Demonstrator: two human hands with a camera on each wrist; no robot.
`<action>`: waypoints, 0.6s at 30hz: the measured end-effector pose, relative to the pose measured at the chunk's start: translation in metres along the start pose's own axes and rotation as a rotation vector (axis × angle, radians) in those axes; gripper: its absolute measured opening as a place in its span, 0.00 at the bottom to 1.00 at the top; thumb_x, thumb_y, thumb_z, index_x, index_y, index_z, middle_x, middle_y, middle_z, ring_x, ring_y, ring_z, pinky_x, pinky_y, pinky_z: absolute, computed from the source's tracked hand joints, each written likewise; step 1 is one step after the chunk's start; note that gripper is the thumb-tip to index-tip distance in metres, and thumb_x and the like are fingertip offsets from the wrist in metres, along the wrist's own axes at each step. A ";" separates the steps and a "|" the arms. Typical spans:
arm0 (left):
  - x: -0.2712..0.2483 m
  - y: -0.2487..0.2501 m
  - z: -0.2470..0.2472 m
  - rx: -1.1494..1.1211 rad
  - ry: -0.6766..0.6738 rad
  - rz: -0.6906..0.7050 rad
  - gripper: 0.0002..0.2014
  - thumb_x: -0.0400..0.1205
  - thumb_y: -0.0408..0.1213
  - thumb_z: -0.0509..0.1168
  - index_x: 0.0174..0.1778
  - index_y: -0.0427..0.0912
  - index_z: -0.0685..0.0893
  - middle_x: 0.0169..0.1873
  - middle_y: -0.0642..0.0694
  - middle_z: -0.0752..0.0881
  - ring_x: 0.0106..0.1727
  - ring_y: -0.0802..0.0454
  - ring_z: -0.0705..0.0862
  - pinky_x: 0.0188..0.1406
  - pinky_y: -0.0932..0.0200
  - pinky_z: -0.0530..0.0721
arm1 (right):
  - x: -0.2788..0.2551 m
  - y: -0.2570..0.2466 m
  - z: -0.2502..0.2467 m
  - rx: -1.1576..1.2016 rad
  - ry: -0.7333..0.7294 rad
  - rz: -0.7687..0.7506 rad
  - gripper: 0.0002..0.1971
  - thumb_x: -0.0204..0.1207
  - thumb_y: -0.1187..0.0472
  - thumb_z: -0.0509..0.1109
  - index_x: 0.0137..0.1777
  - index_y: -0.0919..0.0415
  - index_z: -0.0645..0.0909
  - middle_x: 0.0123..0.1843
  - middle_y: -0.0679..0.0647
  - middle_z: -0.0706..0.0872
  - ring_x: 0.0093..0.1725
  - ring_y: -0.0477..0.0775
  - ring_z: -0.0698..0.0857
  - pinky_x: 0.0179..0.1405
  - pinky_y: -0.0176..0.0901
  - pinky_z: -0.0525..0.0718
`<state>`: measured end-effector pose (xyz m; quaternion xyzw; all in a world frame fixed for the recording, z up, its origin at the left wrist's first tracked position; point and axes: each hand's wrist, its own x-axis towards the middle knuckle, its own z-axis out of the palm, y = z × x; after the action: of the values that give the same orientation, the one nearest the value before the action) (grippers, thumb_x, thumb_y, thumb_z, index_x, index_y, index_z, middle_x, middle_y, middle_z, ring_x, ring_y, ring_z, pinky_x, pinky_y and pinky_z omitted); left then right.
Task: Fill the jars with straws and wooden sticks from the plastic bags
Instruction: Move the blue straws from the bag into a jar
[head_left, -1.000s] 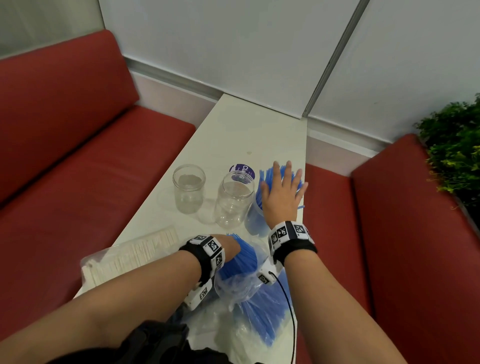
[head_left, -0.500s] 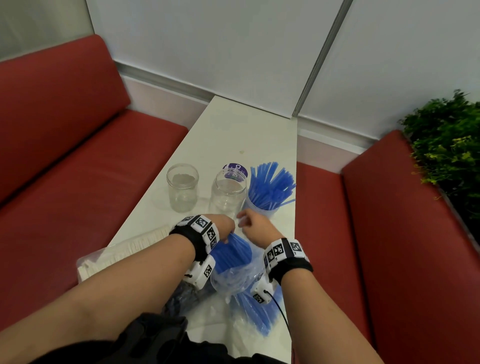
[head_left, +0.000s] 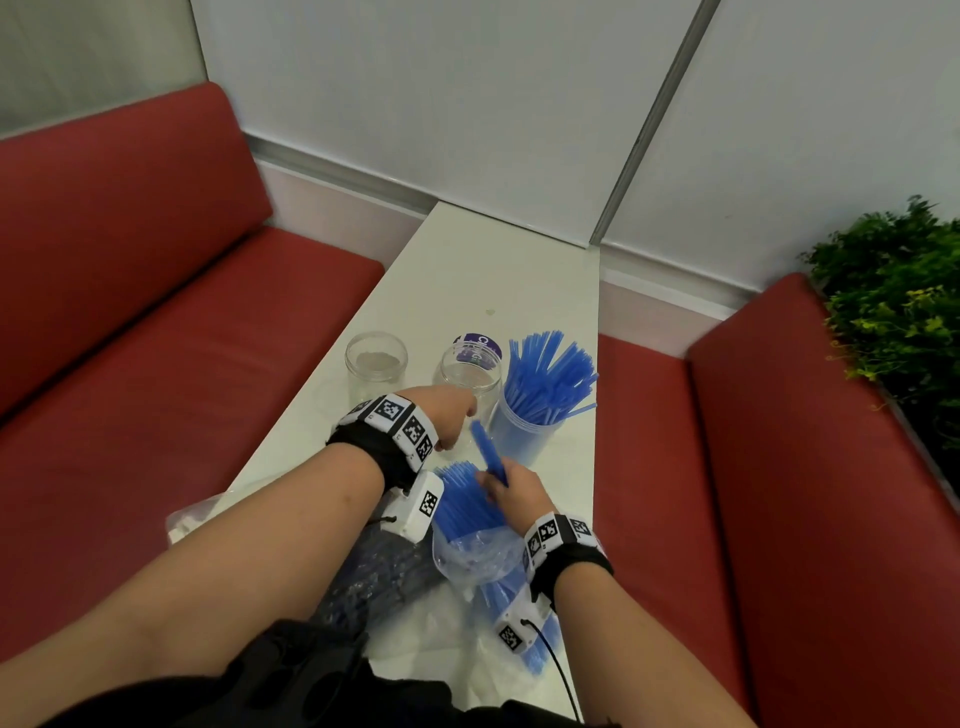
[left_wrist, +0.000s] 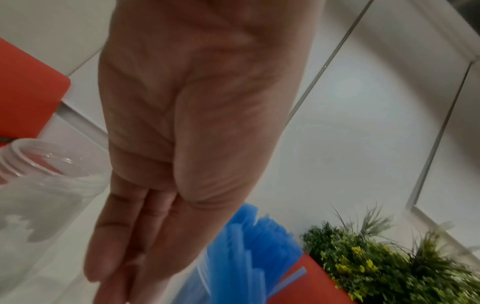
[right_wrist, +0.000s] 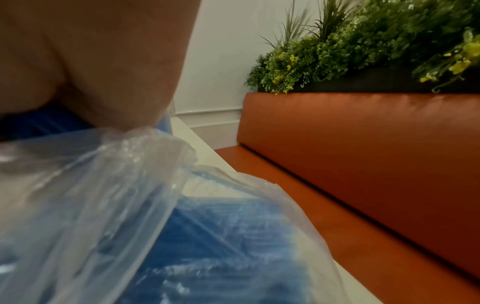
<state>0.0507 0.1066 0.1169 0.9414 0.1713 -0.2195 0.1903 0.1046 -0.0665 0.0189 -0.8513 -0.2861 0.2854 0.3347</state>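
Fingers around blue straws

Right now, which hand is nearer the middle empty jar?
Left. The left hand is right against the front of the middle empty jar; the right hand is closer to the camera, gripping blue straws over the bag.

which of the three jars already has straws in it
The jar on the right, nearest the table's right edge, is packed with blue straws fanning out of its mouth. The middle jar and the left jar stand clear and hold no straws.
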 end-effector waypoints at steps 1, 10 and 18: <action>0.000 -0.003 -0.002 -0.006 0.031 -0.020 0.32 0.77 0.27 0.71 0.77 0.44 0.71 0.48 0.44 0.87 0.40 0.49 0.85 0.33 0.60 0.79 | 0.000 -0.003 -0.003 0.067 0.042 -0.020 0.08 0.86 0.56 0.68 0.46 0.57 0.78 0.36 0.57 0.82 0.37 0.54 0.79 0.43 0.44 0.82; 0.009 -0.002 0.024 -0.480 -0.147 0.109 0.17 0.82 0.25 0.61 0.68 0.34 0.81 0.49 0.36 0.89 0.41 0.46 0.90 0.46 0.54 0.88 | 0.004 -0.042 -0.045 0.416 0.343 -0.154 0.05 0.88 0.57 0.66 0.51 0.56 0.78 0.36 0.44 0.79 0.33 0.42 0.78 0.36 0.33 0.78; 0.016 0.001 0.055 -0.980 -0.093 -0.002 0.11 0.88 0.32 0.56 0.57 0.32 0.82 0.42 0.38 0.86 0.39 0.44 0.87 0.37 0.59 0.86 | -0.001 -0.100 -0.089 0.679 0.367 -0.279 0.06 0.88 0.59 0.67 0.49 0.59 0.76 0.26 0.47 0.73 0.27 0.47 0.72 0.30 0.42 0.76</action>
<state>0.0458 0.0859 0.0638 0.7303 0.2467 -0.1552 0.6179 0.1345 -0.0424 0.1469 -0.6823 -0.2236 0.1587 0.6777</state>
